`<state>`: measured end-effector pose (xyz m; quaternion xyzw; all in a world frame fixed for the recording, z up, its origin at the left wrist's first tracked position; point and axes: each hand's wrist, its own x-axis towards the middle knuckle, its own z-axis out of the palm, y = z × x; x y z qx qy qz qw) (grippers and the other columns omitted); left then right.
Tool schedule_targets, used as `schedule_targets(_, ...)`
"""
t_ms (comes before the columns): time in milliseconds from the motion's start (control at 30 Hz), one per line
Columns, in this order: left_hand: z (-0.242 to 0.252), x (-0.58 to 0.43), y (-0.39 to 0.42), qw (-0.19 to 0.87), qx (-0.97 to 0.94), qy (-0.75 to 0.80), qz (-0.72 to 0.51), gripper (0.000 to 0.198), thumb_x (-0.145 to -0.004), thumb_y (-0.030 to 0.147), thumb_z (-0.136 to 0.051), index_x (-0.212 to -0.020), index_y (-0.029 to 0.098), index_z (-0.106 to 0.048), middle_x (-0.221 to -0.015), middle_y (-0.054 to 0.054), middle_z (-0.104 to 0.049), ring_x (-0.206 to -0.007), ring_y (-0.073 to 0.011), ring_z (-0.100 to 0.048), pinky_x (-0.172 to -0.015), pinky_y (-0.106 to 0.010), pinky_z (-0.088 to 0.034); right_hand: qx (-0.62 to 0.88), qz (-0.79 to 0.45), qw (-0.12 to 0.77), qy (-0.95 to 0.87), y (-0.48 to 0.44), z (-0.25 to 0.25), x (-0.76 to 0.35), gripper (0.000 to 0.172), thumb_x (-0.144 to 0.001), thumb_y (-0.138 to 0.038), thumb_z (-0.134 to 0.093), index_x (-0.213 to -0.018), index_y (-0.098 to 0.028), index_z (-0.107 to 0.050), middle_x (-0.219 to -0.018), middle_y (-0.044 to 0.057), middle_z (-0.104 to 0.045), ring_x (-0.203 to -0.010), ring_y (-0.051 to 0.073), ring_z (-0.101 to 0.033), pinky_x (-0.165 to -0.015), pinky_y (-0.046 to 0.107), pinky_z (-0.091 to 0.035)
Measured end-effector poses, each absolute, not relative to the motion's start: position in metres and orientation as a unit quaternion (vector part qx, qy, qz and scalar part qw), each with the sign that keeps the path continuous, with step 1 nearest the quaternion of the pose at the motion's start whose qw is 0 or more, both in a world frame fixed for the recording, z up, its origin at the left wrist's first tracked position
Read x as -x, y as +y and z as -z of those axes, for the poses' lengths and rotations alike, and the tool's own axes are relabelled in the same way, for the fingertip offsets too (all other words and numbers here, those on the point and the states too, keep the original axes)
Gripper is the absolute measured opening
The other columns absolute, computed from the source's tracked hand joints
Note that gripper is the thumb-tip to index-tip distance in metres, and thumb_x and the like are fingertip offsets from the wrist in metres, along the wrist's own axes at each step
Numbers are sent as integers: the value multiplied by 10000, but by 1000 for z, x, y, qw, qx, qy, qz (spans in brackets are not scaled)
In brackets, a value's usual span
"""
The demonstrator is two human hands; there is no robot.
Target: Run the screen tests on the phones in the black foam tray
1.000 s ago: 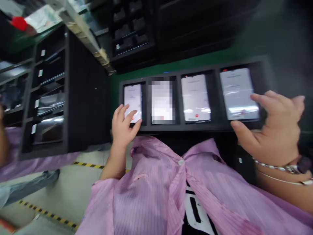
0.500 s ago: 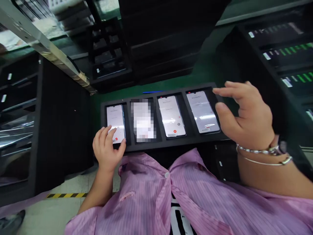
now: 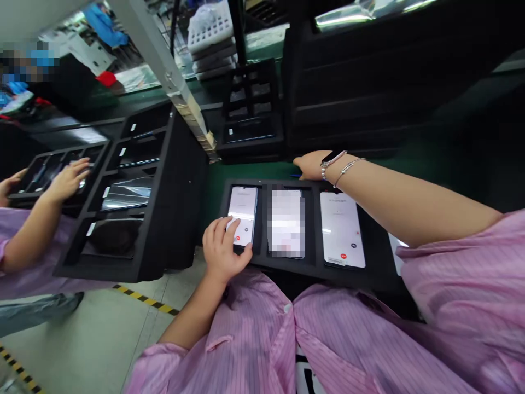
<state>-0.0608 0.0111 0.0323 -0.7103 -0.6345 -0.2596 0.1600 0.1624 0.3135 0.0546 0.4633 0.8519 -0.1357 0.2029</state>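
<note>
A black foam tray [image 3: 266, 261] lies in front of me with smartphones in its slots, their screens lit. My left hand [image 3: 223, 251] rests at the leftmost phone [image 3: 241, 210], fingers apart and fingertips over its lower screen. To the right of it are a phone with a blurred-out screen [image 3: 287, 219] and a phone showing a red call button [image 3: 342, 230]. A fourth phone [image 3: 396, 254] is mostly hidden by my right arm. Beyond the tray's far edge, my right hand [image 3: 314, 165] has its fingers curled down on a thin blue pen [image 3: 294, 175], which it mostly covers.
At left stands a tall stack of black trays [image 3: 176, 180] with wrapped phones on top. Behind are a taped post [image 3: 186, 109], a small black tray [image 3: 252, 128] and white baskets [image 3: 211, 33]. Another person's hand [image 3: 68, 180] works over a tray at far left.
My right hand has gone from above the tray's right end to the blue pen behind the tray. My left hand stays at the leftmost phone. The view has swung left.
</note>
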Motion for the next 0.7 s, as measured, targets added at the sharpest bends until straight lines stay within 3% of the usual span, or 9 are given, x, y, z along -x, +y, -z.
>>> schedule_targets(167, -34, 57, 10, 160, 702, -640, 268, 514, -833, 399, -660, -1303, 192, -653, -1288, -132, -719, -1202, -345, -625, -1037, -462, -480, -477, 139, 241, 834, 308, -48, -147, 301, -1018, -421, -696, -1098, -131, -683, -1054, 63, -689, -944, 185, -674, -892, 392, -597)
schedule_targets(300, -27, 60, 10, 160, 702, -637, 275, 531, -833, 404, -679, -1323, 202, -641, -1309, -130, -709, -1220, -352, -613, -1037, -474, -482, -500, 141, 173, 836, 298, -74, -160, 188, -994, -311, -708, -1033, -130, -681, -976, 51, -676, -881, 177, -647, -839, 352, -567)
schedule_targets(400, -26, 62, 12, 157, 709, -626, 285, 601, -852, 451, -708, -1387, 203, -596, -1373, -162, -668, -1311, -384, -569, -1092, -526, -456, -521, 118, 30, 845, 272, -111, -190, 180, -1003, -240, -603, -1129, -129, -667, -1048, 113, -690, -952, 213, -633, -847, 353, -488)
schedule_targets(467, -34, 58, 14, 138, 711, -615, 312, 646, -896, 471, -706, -1456, 200, -534, -1439, -193, -619, -1395, -400, -517, -1138, -568, -427, -528, 110, -80, 838, 237, -135, -213, 215, -1006, -258, -563, -1182, -154, -630, -1053, 102, -694, -962, 211, -633, -843, 348, -467)
schedule_targets(500, -42, 53, 15, 112, 715, -604, 334, 667, -924, 472, -692, -1498, 202, -488, -1466, -202, -596, -1407, -389, -517, -1146, -571, -430, -523, 125, -140, 831, 215, -143, -225, 157, -990, -269, -574, -1105, -176, -627, -977, 70, -693, -905, 194, -642, -814, 333, -478)
schedule_targets(533, -52, 46, 16, 73, 722, -585, 362, 687, -955, 472, -669, -1541, 207, -430, -1473, -203, -589, -1378, -361, -556, -1137, -554, -452, -482, 216, -258, 809, 191, -149, -235, 92, -934, -243, -633, -1005, -185, -626, -883, 46, -685, -820, 181, -649, -774, 319, -494)
schedule_targets(567, -63, 37, 17, 24, 734, -557, 388, 705, -983, 480, -639, -1578, 217, -368, -1446, -190, -610, -1296, -315, -626, -1102, -514, -493, -408, 344, -344, 773, 166, -152, -245, 95, -913, -256, -663, -976, -202, -618, -845, 28, -686, -769, 179, -663, -732, 312, -520)
schedule_targets(633, -89, 16, 18, -84, 771, -486, 402, 705, -1019, 522, -586, -1600, 233, -311, -1276, -115, -707, -1004, -205, -731, -945, -390, -571, -293, 494, -430, 696, 119, -151, -260, 133, -904, -283, -733, -937, -224, -619, -846, 19, -702, -734, 181, -683, -681, 307, -557)
schedule_targets(700, -112, -6, 19, -144, 823, -418, 356, 523, -1046, 528, -541, -1471, 230, -476, -1016, -22, -753, -774, -149, -713, -759, -303, -556, -230, 553, -472, 647, 80, -144, -272, 134, -926, -268, -753, -947, -239, -623, -856, 13, -710, -736, 177, -688, -682, 310, -575)
